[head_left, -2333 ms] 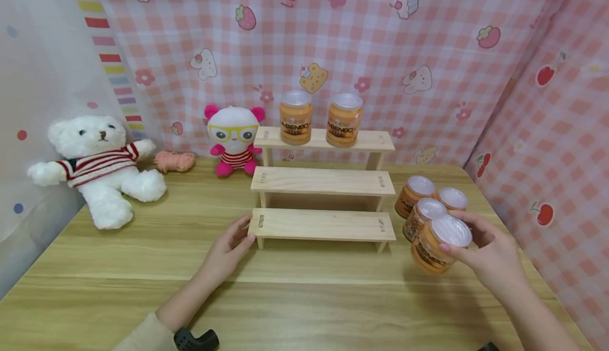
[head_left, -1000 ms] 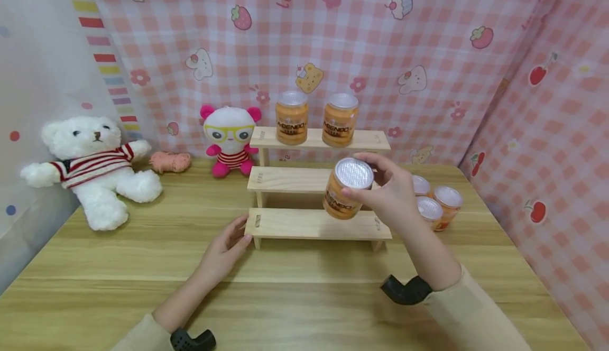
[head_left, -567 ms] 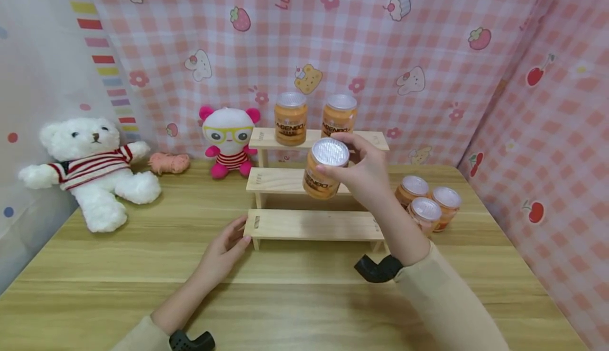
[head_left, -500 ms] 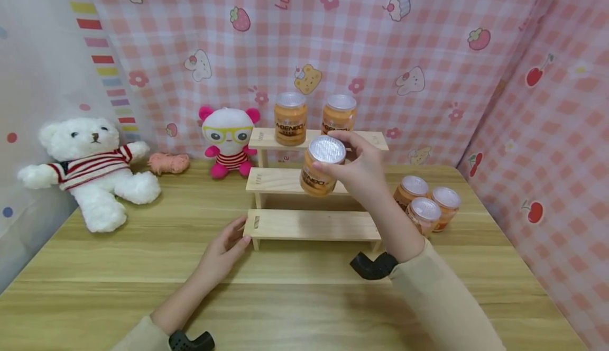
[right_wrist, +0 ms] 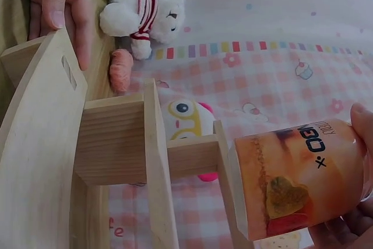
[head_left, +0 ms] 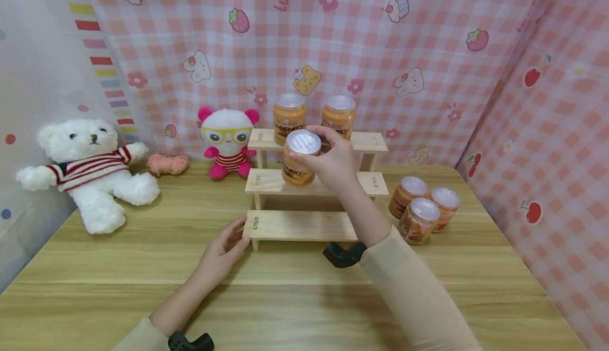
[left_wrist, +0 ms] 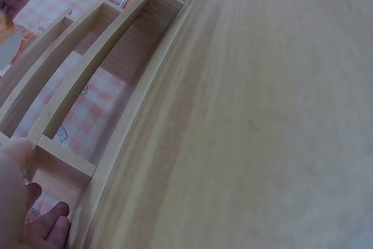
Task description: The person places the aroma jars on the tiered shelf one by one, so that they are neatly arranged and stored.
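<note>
In the head view my right hand (head_left: pixel 335 160) grips an orange jar (head_left: pixel 298 166) with a ridged clear lid. The jar tilts slightly in front of the upper two steps of a three-tier wooden stand (head_left: pixel 295 224); its base looks clear of the wood. Two matching jars stand on the top step, a left jar (head_left: pixel 285 116) and a right jar (head_left: pixel 341 112), both partly covered by the hand and held jar. My left hand (head_left: pixel 223 253) rests against the bottom step's left end, its thumb (right_wrist: pixel 54 10) touching the plank and its other fingers extended alongside.
Several more jars (head_left: pixel 418 224) are grouped on the table (head_left: pixel 285 308) right of the stand. To its left are a pink-eared plush toy (head_left: pixel 228 145), a pink yarn bundle (head_left: pixel 167 164) and a white teddy bear (head_left: pixel 95 174). A checked cloth (head_left: pixel 361 34) hangs behind.
My right hand has carried the jar from the group at the right, leftward and up in front of the stand's upper steps. My left hand stays at the bottom step's end.
</note>
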